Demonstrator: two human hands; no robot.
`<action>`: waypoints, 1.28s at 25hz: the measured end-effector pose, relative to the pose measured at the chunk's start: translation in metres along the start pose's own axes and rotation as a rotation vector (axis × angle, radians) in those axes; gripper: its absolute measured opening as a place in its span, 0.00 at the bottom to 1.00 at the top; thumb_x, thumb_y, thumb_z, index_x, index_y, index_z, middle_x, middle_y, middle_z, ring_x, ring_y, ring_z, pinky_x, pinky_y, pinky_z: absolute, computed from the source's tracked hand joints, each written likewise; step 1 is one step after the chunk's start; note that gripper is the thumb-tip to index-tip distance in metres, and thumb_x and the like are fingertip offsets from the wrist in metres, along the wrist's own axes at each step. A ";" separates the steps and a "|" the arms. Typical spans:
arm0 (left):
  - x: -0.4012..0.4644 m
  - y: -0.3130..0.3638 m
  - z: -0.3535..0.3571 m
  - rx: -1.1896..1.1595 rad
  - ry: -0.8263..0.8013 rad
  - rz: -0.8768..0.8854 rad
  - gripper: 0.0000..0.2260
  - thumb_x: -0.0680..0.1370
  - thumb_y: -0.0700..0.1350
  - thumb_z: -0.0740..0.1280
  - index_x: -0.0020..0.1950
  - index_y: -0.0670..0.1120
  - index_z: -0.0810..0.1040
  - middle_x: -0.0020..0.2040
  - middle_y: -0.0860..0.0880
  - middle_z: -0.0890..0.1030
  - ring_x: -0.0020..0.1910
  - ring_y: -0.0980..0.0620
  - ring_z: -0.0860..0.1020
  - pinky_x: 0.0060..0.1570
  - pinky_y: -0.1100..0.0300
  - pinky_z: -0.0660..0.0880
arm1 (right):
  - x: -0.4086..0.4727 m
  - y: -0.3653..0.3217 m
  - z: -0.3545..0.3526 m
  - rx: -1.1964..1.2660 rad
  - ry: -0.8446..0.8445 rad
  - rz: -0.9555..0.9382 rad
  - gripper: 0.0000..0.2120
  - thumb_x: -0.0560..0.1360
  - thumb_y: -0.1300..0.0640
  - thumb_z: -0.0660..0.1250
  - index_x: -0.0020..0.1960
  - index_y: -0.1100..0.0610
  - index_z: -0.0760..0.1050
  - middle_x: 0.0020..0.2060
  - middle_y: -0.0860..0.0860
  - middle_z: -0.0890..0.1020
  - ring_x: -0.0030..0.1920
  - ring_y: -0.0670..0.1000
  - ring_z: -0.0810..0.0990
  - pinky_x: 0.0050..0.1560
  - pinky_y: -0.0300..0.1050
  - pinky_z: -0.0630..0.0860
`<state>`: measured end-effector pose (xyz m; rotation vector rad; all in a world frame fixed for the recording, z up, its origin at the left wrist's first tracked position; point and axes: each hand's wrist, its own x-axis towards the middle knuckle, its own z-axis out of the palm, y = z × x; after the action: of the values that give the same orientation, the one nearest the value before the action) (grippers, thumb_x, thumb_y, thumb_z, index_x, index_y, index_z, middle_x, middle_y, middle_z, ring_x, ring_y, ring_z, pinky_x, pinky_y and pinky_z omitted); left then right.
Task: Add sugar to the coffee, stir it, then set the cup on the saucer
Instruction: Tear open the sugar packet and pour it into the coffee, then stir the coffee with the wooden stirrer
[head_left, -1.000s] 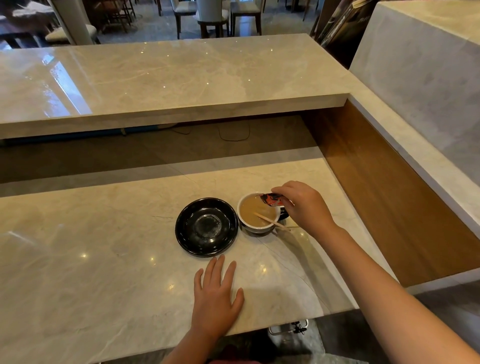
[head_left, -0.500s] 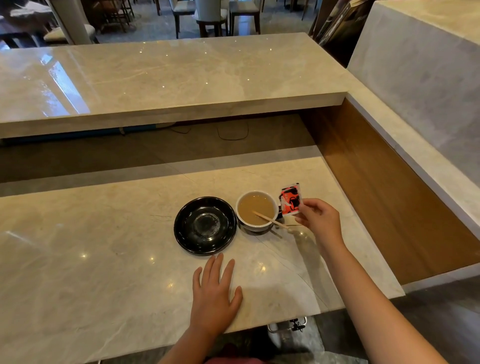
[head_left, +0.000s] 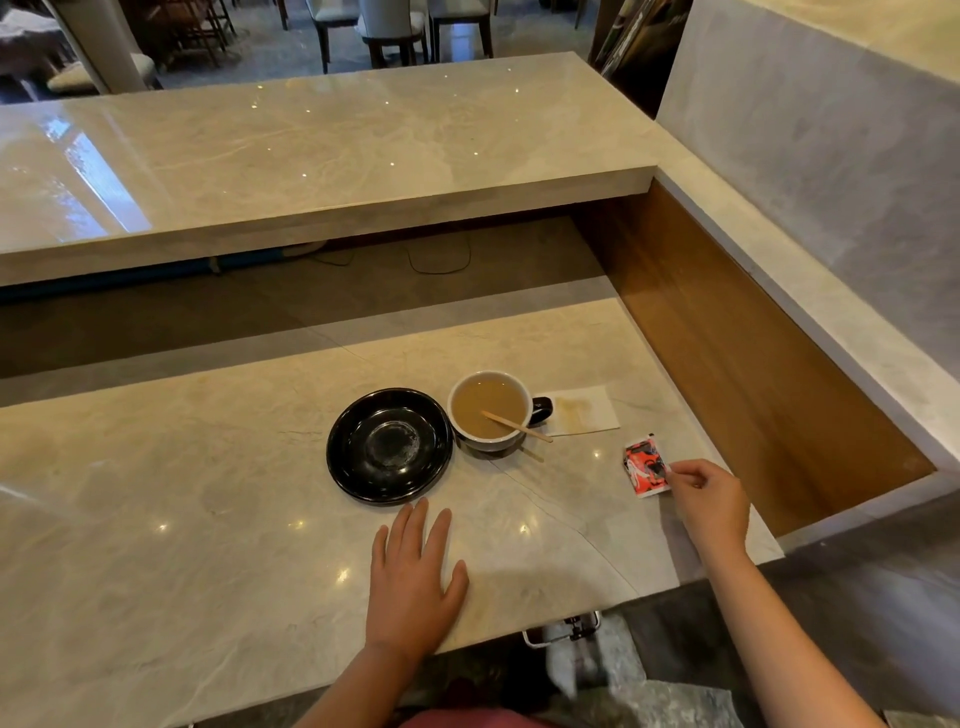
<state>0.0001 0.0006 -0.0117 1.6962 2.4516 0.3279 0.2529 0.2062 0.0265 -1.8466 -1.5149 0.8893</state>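
Note:
A cup (head_left: 470, 441) with a white inside and a dark handle stands on the marble counter, full of light-brown coffee. A wooden stir stick (head_left: 517, 426) leans in it, pointing right. Touching the cup's left side lies an empty black saucer (head_left: 389, 447). My right hand (head_left: 706, 501) pinches the right edge of a red and white sugar packet (head_left: 645, 469) low over the counter, well right of the cup. My left hand (head_left: 413, 577) rests flat, fingers apart, just in front of the saucer.
A white napkin (head_left: 584, 410) with a brown stain lies right of the cup handle. A raised marble bar top (head_left: 322, 150) runs behind, a wood-lined wall (head_left: 737, 353) closes the right side. The counter's front edge is near my left wrist.
My right hand has carried the sugar packet from over the cup away to the right and down toward the counter. The left hand, cup and saucer have stayed put.

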 end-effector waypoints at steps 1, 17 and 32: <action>0.000 0.000 0.000 0.006 -0.005 -0.006 0.26 0.74 0.57 0.54 0.68 0.46 0.69 0.69 0.40 0.68 0.68 0.41 0.63 0.64 0.41 0.60 | 0.000 0.003 0.001 -0.050 0.019 -0.016 0.05 0.74 0.62 0.66 0.46 0.59 0.80 0.43 0.57 0.83 0.42 0.55 0.78 0.45 0.51 0.76; 0.000 0.001 0.001 0.018 -0.006 -0.020 0.27 0.75 0.58 0.52 0.70 0.48 0.67 0.71 0.42 0.66 0.70 0.43 0.60 0.66 0.44 0.56 | -0.035 0.023 0.012 -0.683 -0.093 -0.657 0.21 0.74 0.49 0.50 0.60 0.56 0.73 0.58 0.54 0.79 0.58 0.55 0.76 0.62 0.57 0.65; -0.001 -0.001 0.003 -0.037 0.028 0.035 0.26 0.75 0.55 0.55 0.71 0.46 0.66 0.71 0.40 0.65 0.71 0.44 0.58 0.67 0.44 0.53 | -0.040 -0.085 0.067 -0.369 -0.223 -1.002 0.14 0.67 0.69 0.67 0.52 0.61 0.77 0.40 0.61 0.82 0.39 0.62 0.80 0.29 0.52 0.77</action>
<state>0.0002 -0.0008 -0.0150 1.7337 2.4224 0.4012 0.1439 0.1840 0.0574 -0.9299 -2.4958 0.3307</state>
